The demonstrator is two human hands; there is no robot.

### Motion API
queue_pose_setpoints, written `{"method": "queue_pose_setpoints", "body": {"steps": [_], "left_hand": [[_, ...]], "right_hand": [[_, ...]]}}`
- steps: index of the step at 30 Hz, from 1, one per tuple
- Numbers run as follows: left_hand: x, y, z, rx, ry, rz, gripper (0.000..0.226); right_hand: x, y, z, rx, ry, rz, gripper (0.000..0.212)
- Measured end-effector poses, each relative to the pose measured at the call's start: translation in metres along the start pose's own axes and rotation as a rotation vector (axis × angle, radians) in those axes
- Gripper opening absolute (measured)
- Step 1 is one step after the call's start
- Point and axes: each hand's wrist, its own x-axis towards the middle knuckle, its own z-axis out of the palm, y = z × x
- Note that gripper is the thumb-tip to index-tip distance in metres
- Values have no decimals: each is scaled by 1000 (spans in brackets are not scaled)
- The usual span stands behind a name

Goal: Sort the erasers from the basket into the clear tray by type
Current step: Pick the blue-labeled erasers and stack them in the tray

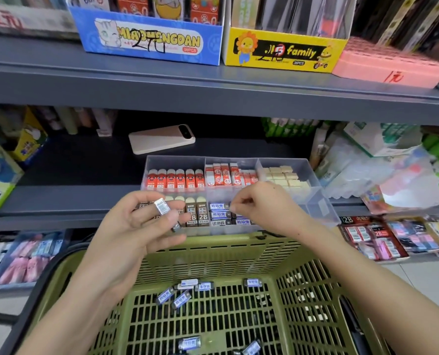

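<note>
Head view: eraser (161, 206) tilts diagonally in left hand (136, 226).

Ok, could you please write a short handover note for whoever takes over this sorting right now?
Left hand holds two small erasers.
Right hand: fingertips at the blue-label stack in the clear tray's front middle compartment; whether it pinches one is unclear.
Done: five compartments hold sorted types.
Left: several loose erasers in the green basket, plus those held.
</note>
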Motion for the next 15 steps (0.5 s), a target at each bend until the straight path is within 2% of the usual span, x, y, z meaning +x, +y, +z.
{"method": "queue_pose_setpoints", "body": {"steps": [4,6,9,11,13,15], "left_hand": [[-2,-3,-1,-12,6,46,40],[-2,-4,-2,-20,-27,67,48],[-3,-6,-5,-34,-60,77,57],[-4,-7,-7,-45,-62,77,56],[-4,-9,-9,-59,-53,78,47],[-3,-10,-9,-69,-46,80,37]], "right_hand": [[8,5,-11,-115,-214,-18,30],[16,2,-13,-187,-348,-19,34],[26,-2,-12,-71,-503,-2,24],[28,-4,-11,26,-526,8,26],[27,-5,-10,97,-504,12,39],[25,-5,-8,93,-497,-1,44]]}}
